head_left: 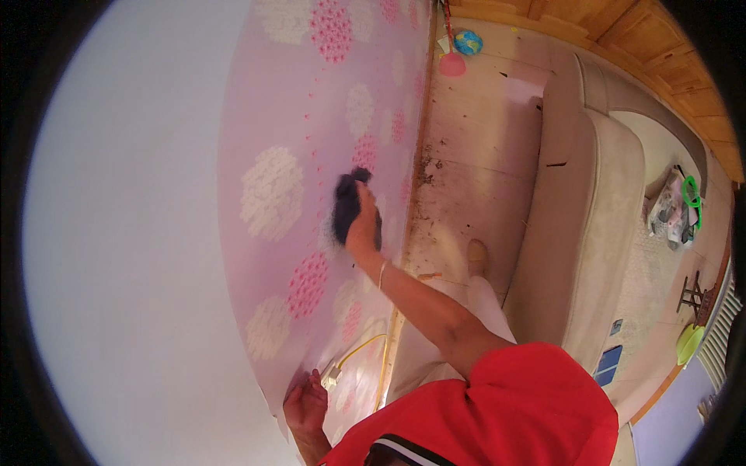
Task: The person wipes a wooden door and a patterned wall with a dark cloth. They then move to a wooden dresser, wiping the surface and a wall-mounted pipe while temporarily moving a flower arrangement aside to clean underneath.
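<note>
Red shirt [505,408] foremost, dark cloth [346,211] clasped beneath right fingers [364,203], left fingers [315,384] half-curled, empty

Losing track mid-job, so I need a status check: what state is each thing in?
Right hand: in a closed grip on the dark cloth
Dark cloth: bunched, against the wallpaper
Wallpaper: on the wall; flatness hard to judge
Left hand: fingers bent, beside the white fitting; contact unclear
Yellow cord: bent
Floor: dark debris strewn along the wall
Ball: on the floor
</note>
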The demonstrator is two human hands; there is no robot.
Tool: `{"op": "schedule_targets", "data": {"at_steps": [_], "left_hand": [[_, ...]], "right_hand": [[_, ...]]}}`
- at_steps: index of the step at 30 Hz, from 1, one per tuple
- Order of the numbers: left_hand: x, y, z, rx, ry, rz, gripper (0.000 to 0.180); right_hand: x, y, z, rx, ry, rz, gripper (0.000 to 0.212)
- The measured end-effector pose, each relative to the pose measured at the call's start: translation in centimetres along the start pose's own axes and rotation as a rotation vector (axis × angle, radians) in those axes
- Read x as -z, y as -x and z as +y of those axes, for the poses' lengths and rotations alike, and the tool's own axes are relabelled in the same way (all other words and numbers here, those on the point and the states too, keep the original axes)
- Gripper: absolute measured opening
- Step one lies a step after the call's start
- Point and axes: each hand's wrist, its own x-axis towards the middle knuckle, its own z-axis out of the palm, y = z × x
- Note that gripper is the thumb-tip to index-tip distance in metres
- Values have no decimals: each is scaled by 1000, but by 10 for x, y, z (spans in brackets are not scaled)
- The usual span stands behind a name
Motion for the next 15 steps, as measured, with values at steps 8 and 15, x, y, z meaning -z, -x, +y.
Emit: {"op": "schedule_targets", "data": {"at_steps": [8,15], "left_hand": [[0,-2,-3,-2,-40,-20,36],[26,-37,2,244,-96,70,28]], "right_hand": [[21,12,35,-64,-175,-146,46],[6,-113,70,-335,-356,41,45]]}}
